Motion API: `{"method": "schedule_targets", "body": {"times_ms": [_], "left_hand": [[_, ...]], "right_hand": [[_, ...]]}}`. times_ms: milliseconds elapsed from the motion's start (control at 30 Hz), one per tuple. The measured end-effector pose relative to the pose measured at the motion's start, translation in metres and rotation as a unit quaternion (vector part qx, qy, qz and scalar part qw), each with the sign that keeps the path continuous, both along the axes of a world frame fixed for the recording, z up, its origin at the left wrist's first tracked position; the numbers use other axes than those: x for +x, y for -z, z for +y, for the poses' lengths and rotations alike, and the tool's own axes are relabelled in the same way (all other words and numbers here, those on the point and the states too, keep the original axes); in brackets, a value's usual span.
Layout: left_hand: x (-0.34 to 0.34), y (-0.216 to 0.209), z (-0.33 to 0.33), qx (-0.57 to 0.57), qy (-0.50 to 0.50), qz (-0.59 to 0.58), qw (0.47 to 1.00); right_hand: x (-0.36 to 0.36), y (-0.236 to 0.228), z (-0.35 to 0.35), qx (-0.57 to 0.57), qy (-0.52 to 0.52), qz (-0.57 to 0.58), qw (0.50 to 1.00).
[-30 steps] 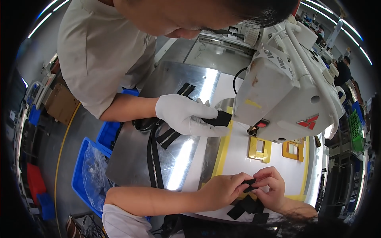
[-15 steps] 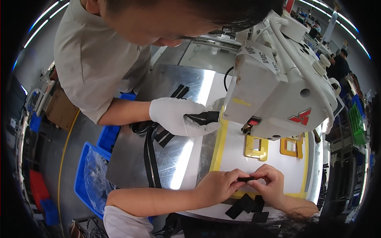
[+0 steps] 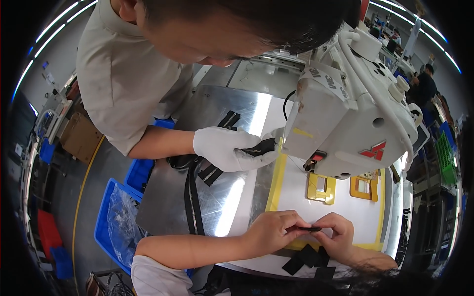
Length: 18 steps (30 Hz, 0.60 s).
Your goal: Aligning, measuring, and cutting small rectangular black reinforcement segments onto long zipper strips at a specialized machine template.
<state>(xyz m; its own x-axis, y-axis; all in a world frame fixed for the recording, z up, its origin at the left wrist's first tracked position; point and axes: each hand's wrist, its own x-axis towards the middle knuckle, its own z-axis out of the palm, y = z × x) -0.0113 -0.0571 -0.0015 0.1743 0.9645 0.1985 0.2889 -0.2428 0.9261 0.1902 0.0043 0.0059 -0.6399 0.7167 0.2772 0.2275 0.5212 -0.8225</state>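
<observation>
Between my hands is a small black fabric piece (image 3: 310,229), held edge-on above the white work plate. My left hand (image 3: 277,230) pinches its left end between thumb and fingers. At the other end, the thumb and fingertips of my right hand (image 3: 336,233) are closed on it too. Just below my hands lie several loose black fabric pieces (image 3: 307,257), flat and partly overlapping. Across the table a co-worker's white-gloved hand (image 3: 229,146) holds a black zipper (image 3: 260,147) with metal teeth, apart from my hands.
A large white sewing machine head (image 3: 345,118) overhangs the white plate (image 3: 294,197) edged with yellow tape. Two yellow frames (image 3: 321,189) sit under it. More black zippers (image 3: 192,200) lie on the metal table (image 3: 163,212). Blue bins (image 3: 101,222) stand at the left.
The whole view has shifted slightly. The black piece now shows as a thinner strip between my fingers, both hands still on it. The gloved hand keeps its hold on the zipper.
</observation>
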Motion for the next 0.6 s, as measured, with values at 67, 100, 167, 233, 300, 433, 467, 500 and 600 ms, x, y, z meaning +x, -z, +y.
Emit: {"method": "schedule_targets", "body": {"times_ms": [67,100,167,233,300,433,467,500,600], "left_hand": [[-0.0001,-0.0011,-0.0005,0.0,0.0,0.002,1.0],[-0.0001,-0.0017,-0.0008,0.0,0.002,0.004,1.0],[0.0002,-0.0069,-0.0009,-0.014,0.003,-0.004,1.0],[0.0011,-0.0079,-0.0008,-0.028,0.003,-0.013,1.0],[0.0037,-0.0054,-0.0016,-0.031,-0.003,-0.029,0.999],[0.0021,0.0006,-0.0021,-0.016,0.01,-0.03,0.999],[0.0016,0.0011,-0.0022,0.003,0.012,-0.022,1.0],[0.0013,0.0013,-0.0025,0.021,0.014,-0.013,1.0],[0.0039,-0.0007,-0.0044,0.033,0.0,-0.008,0.999]], "right_hand": [[0.0011,0.0011,0.0004,0.001,-0.006,0.007,1.0],[0.0009,0.0008,0.0006,0.002,-0.007,0.007,1.0],[0.0007,0.0002,0.001,0.013,-0.011,0.016,1.0],[0.0015,0.0005,0.0004,0.016,-0.007,0.02,1.0],[0.0015,0.0008,0.0005,0.018,-0.003,0.025,1.0],[0.0013,0.0009,0.001,0.034,-0.014,0.03,0.999],[0.0011,0.0008,0.001,0.042,-0.019,0.028,0.999],[0.0006,0.0003,0.0006,0.042,-0.019,0.029,0.999],[-0.0004,-0.0008,-0.0004,0.043,-0.016,0.028,0.999]]}}
